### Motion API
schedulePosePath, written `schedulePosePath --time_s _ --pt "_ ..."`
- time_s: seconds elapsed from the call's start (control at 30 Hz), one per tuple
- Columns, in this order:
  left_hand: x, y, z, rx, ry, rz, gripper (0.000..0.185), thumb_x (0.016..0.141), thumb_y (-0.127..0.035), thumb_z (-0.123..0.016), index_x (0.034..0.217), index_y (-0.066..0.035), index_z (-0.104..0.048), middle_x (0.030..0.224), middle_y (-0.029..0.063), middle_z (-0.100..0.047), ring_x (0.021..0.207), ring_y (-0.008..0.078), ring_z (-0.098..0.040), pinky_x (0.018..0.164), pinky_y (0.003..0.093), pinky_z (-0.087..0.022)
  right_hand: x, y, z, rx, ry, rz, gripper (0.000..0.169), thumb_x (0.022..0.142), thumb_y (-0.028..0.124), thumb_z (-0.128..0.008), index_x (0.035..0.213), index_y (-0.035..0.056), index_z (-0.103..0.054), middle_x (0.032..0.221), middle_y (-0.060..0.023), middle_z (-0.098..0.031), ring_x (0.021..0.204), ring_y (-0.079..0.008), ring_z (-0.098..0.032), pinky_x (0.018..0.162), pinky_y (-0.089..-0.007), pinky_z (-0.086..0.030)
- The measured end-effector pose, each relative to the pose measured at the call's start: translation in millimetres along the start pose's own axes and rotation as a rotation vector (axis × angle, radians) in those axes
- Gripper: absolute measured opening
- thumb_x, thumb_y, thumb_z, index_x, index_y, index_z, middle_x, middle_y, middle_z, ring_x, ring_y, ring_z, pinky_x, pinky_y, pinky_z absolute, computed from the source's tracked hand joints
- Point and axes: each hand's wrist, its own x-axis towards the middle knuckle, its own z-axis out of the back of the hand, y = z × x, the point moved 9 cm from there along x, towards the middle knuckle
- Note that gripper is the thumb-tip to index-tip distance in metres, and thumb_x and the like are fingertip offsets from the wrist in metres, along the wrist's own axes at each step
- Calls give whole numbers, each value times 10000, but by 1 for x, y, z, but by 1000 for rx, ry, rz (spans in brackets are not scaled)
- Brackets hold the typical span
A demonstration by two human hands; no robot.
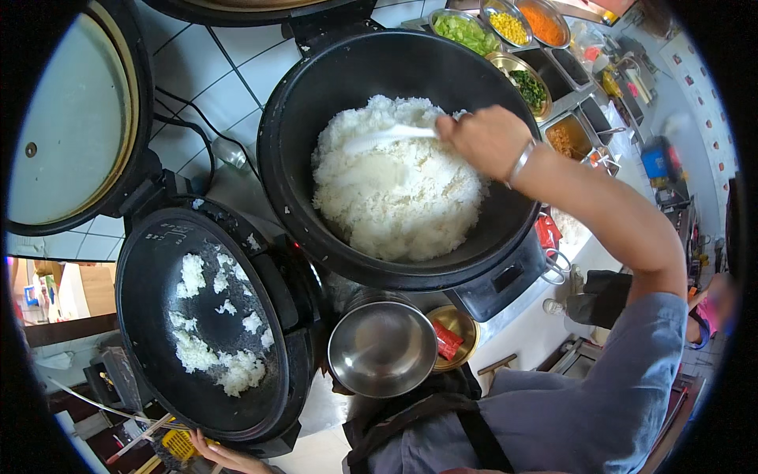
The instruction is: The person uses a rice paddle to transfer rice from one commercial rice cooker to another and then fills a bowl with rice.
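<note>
My right hand (488, 142), with a bracelet at its wrist, grips a white rice paddle (391, 137) that is blurred at the blade. The paddle lies over a large mound of cooked white rice (408, 195) inside a big black rice cooker (349, 71). At the lower left a second cooker with a black inner pot (207, 234) holds only scattered clumps of rice (198, 352). My left hand (213, 453) shows at the bottom edge beside that second cooker's lower rim; whether it touches the rim is unclear.
Stacked steel bowls (382, 349) stand beside both cookers, near a golden bowl (465, 355) with a red packet (446, 340). A raised lid (71, 124) fills the upper left. Bowls of lettuce (465, 34), corn (507, 28) and shredded carrot (542, 25) sit top right. Another person (707, 308) is at the far right.
</note>
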Motion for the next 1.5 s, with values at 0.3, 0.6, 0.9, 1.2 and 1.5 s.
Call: schedulePosePath --time_s 0.3,0.6,0.9,1.2,1.5 --pt "6 -19 -3 -122 -53 14 450 976 -331 -351 1123 47 -547 1245 228 -467 1161 343 -424 1013 462 -282 -23 31 37 99 214 154 142 812 127 -490 898 38 -560 601 -141 -616 582 -283 -648 519 -397 -516" --pt "1 -11 -3 -140 -40 35 446 984 -315 -335 1119 56 -545 1240 232 -466 1155 338 -427 1008 458 -288 -7 2 42 -20 -81 170 141 847 232 -507 836 94 -534 586 -74 -608 518 -252 -623 430 -373 -480" --pt "0 1 -8 -143 -8 34 454 988 -306 -291 1170 56 -495 1270 215 -441 1202 324 -386 1034 452 -260 11 11 4 -29 4 84 124 829 126 -488 898 31 -528 657 -111 -637 559 -240 -646 458 -344 -500" --pt "0 5 -12 -91 12 66 467 987 -308 -248 1228 44 -439 1313 193 -398 1245 312 -345 1062 446 -232 23 -39 45 -109 -173 -112 214 895 273 -473 914 73 -546 560 -109 -580 544 -273 -618 510 -378 -484" --pt "-8 24 -7 54 60 92 508 985 -344 -204 1288 16 -397 1351 188 -361 1282 300 -311 1090 440 -204 -10 6 32 -16 79 326 199 877 242 -481 914 54 -533 537 -91 -575 509 -278 -611 457 -400 -484"
